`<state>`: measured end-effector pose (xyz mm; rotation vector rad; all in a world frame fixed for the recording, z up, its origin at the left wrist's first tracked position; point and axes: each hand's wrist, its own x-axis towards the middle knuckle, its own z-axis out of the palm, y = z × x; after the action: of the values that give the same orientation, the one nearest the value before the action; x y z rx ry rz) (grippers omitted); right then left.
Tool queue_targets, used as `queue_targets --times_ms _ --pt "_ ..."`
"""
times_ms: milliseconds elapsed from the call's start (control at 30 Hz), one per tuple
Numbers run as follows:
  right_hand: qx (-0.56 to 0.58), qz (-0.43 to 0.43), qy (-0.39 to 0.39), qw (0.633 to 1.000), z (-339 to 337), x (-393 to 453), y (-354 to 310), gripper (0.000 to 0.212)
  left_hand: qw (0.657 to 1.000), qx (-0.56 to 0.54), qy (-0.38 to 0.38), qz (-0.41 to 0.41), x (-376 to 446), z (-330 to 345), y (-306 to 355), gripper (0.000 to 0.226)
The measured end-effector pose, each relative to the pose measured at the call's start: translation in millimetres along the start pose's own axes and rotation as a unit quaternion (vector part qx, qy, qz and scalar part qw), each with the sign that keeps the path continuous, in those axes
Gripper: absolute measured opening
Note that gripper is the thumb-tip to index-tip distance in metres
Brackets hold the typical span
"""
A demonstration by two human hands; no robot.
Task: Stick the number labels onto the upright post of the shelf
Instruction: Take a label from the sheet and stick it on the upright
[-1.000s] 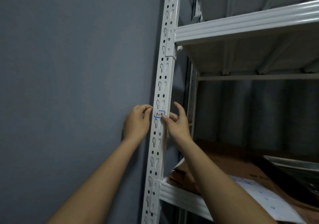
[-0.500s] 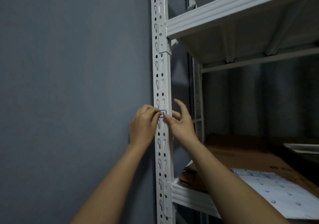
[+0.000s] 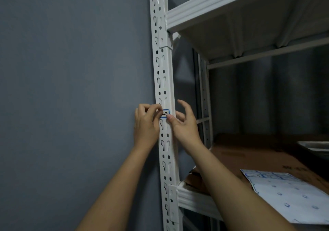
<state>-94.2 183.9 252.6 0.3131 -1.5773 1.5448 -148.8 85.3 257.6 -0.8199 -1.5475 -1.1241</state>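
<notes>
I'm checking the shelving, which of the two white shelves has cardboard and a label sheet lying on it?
The lower shelf, below the hands. Brown cardboard and a white label sheet lie on it. Of the upper shelf only the underside shows.

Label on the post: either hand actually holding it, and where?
Left hand pinches the label at its left edge; right hand thumb presses its lower right corner against the post.
</notes>
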Motion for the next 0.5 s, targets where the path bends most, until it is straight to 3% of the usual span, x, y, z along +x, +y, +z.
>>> queue_targets --times_ms 133,333,500 --pt "-0.008 -0.001 0.014 1.000 3.1 -3.6 -4.3 0.054 0.999 0.010 -0.050 -0.001 1.7 0.8 0.9 0.011" --pt "-0.003 0.009 0.024 1.000 5.8 -4.1 -6.2 0.054 0.995 -0.069 0.033 -0.071 4.7 -9.1 0.8 0.011" --pt "-0.004 0.012 0.023 1.000 4.3 -3.8 -4.7 0.054 0.997 -0.042 0.007 -0.057 3.7 -10.3 0.6 0.006"
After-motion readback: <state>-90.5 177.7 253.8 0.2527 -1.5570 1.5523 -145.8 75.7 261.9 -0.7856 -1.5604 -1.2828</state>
